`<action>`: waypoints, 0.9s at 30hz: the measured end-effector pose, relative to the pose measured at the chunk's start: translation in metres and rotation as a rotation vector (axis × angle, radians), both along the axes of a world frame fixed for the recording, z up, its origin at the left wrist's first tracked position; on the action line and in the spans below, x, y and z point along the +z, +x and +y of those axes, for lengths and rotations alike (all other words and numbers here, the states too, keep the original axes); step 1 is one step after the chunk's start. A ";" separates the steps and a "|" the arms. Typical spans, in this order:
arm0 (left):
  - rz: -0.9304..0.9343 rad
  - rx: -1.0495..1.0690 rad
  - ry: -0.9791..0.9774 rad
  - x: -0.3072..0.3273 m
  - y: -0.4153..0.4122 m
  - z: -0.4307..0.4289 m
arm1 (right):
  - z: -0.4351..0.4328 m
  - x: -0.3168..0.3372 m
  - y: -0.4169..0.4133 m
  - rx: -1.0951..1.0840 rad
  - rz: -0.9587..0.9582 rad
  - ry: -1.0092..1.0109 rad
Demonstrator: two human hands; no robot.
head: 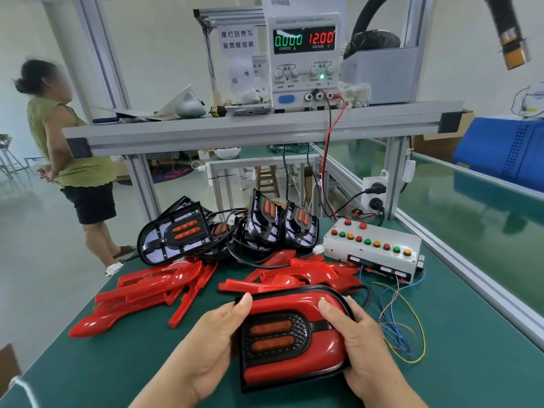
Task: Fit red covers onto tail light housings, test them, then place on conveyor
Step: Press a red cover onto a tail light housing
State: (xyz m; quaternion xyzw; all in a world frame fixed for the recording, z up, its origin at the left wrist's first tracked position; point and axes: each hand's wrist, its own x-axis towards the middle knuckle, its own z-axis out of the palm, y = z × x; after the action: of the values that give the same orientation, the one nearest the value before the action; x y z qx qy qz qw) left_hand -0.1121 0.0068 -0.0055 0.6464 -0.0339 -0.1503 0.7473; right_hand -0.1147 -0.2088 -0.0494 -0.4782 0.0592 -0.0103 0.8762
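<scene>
low in the middle of the frame, the left hand [215, 340] and the right hand [362, 348] hold a tail light housing [300, 328] from both sides. a red cover [282, 303] sits on it, and both thumbs press on the cover's top edge. higher up, loose red covers [153, 293] lie on the green tabletop [456, 363]. behind them stand black housings [176, 234]. a white button box [374, 245] sits at the right, with thin wires [403, 325] below it. the power supply [304, 57] at the top shows 12.00. a person [73, 142] stands at the left.
</scene>
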 end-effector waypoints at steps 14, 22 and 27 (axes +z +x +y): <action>0.072 -0.049 -0.097 -0.001 0.015 0.003 | 0.001 0.005 -0.001 -0.022 0.031 0.007; 0.180 -0.028 -0.168 0.006 0.026 -0.004 | 0.009 0.017 0.009 -0.061 0.067 0.013; 0.240 -0.049 -0.182 0.009 0.029 -0.002 | 0.008 0.016 0.008 -0.065 0.078 0.023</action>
State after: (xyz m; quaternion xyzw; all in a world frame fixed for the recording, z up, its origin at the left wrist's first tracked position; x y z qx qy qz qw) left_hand -0.0829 0.0044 0.0031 0.5524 0.0266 -0.2409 0.7976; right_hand -0.1067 -0.2006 -0.0334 -0.4658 0.1092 -0.0196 0.8779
